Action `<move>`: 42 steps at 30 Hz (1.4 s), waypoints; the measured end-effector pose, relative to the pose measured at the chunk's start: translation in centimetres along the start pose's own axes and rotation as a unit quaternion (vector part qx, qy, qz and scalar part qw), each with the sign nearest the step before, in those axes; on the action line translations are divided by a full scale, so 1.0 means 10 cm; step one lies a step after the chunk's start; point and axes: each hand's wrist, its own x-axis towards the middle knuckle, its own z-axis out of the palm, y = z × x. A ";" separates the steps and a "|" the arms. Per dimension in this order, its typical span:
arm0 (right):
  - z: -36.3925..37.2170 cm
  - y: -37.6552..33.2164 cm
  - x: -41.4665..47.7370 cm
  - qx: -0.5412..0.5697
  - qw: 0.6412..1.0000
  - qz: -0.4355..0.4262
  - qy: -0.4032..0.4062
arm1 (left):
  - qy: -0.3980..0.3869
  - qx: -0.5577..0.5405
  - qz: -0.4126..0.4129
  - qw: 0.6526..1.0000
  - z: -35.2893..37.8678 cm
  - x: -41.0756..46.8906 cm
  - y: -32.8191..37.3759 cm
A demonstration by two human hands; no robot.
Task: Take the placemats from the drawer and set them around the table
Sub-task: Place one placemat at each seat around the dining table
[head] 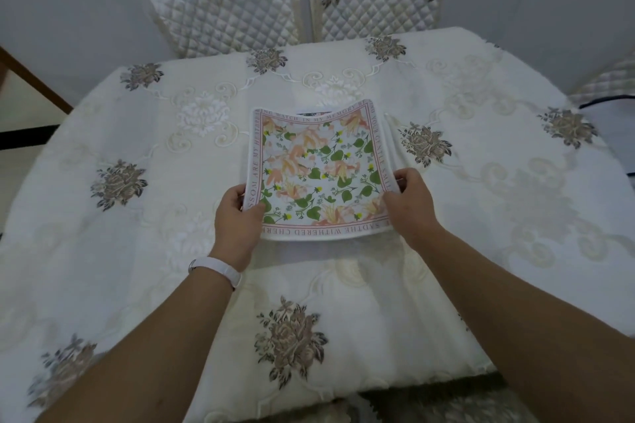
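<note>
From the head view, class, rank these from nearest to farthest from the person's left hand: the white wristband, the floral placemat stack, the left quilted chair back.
1. Floral placemat stack: gripped at its left edge by the left hand.
2. White wristband: just behind the hand, on its own wrist.
3. Left quilted chair back: beyond the table's far edge.

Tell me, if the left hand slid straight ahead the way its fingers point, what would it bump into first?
Probably nothing soon. The left hand grips the near left edge of the floral placemats and points across the table. Beyond lies only flat tablecloth, then likely the left quilted chair, though depth is unclear.
</note>
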 end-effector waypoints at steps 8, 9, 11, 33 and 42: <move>0.08 -0.04 -0.80 0.021 0.998 -0.044 -0.050 | 0.041 -0.021 -0.015 0.999 -0.70 -0.76 -0.06; 0.12 -0.05 -0.91 0.018 0.997 -0.052 -0.059 | 0.048 -0.023 -0.018 0.998 -0.81 -0.85 -0.08; 0.20 -0.08 -1.12 0.018 0.995 -0.059 -0.079 | 0.064 -0.027 -0.024 0.997 -1.03 -1.02 -0.14; 1.42 0.24 -2.70 -0.154 0.979 -0.014 -0.137 | -0.013 -0.009 -0.116 0.993 -2.89 -1.71 -1.14; 1.54 0.46 -2.85 -0.191 0.976 0.044 -0.099 | -0.073 0.017 -0.166 0.983 -3.03 -1.54 -1.38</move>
